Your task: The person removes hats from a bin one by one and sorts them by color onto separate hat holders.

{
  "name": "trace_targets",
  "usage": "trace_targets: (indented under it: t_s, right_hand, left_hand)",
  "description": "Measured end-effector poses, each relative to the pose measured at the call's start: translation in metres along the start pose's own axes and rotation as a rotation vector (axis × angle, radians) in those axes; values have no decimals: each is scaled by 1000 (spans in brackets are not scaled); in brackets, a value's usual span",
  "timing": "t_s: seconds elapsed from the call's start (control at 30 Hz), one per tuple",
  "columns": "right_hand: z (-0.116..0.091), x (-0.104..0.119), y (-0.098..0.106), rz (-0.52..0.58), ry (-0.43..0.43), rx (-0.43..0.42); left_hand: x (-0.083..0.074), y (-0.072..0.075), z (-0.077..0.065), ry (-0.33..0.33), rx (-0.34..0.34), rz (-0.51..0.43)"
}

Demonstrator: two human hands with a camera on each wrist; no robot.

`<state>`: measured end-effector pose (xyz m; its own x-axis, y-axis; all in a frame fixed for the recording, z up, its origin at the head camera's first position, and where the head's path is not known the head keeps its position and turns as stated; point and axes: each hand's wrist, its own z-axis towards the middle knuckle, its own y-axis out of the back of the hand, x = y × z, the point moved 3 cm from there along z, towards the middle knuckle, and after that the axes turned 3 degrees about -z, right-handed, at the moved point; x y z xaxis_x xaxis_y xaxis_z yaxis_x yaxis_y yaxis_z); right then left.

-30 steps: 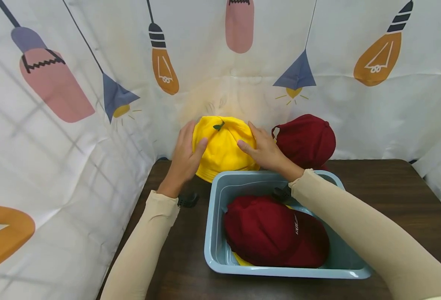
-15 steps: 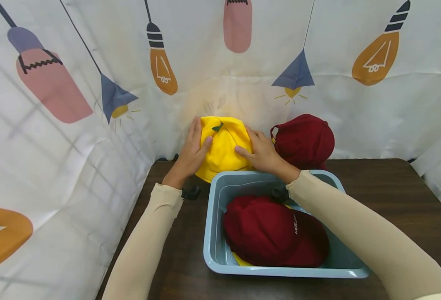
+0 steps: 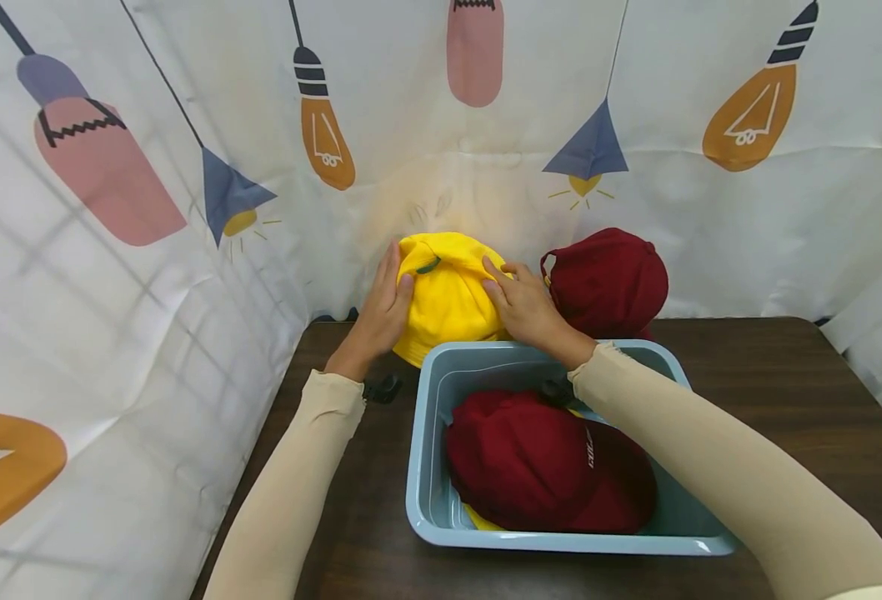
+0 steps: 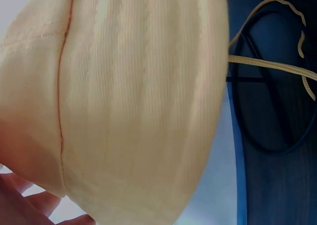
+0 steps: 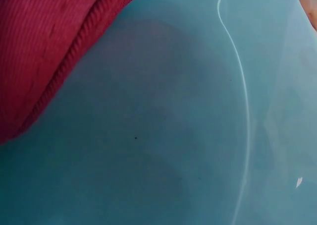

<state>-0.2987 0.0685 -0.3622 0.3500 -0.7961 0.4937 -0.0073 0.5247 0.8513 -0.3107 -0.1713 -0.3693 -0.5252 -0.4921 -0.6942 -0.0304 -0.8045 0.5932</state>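
Observation:
A yellow bucket hat (image 3: 452, 292) with a small green leaf on top is at the table's back edge, just behind the blue basin. My left hand (image 3: 377, 321) lies along the hat's left side with straight fingers. On the right side, my right hand (image 3: 527, 308) touches the crown with thumb and fingertips, its fingers slightly bent. The left wrist view shows the stitched hat brim (image 4: 138, 101) close up, looking paler, with a thin cord (image 4: 272, 66) beyond it. What supports the hat from inside is hidden.
The blue basin (image 3: 420, 467) holds a dark red cap (image 3: 531, 467) with white lettering, over something yellow. Another dark red cap (image 3: 613, 279) sits at the back, right of the yellow hat. A patterned white curtain (image 3: 411, 100) hangs behind the brown table (image 3: 771, 392).
Both hands first came inward against the hat's sides. Since then the right fingers have shifted on the crown, and the hat's top has tipped slightly, with the leaf a little lower.

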Motion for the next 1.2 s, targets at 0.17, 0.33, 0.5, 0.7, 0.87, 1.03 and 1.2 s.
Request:
trace_targets:
  t_s: [0.17,0.33,0.5,0.7,0.87,1.03,1.2]
  right_hand:
    - [1,0,-1,-59,34,-6]
    - [0,0,-2,-93,36,8]
    - [-2,0,-2,-94,24,28]
    - [-4,1,-1,-92,24,28]
    - [-4,0,-2,-98,6,34]
    - [-5,0,-2,-96,4,39]
    - [-5,1,-2,-90,8,38]
  left_hand:
    - [6,-2,-2,-15,7,-17]
    - [12,-5,-3,-15,17,-48]
    - [15,-8,-4,-8,23,-60]
    - [20,-12,-7,-24,13,-52]
    - [23,-14,-9,-32,0,-64]
    - [23,-14,-10,-33,-13,-76]
    - [21,-14,-11,-33,-15,-60]
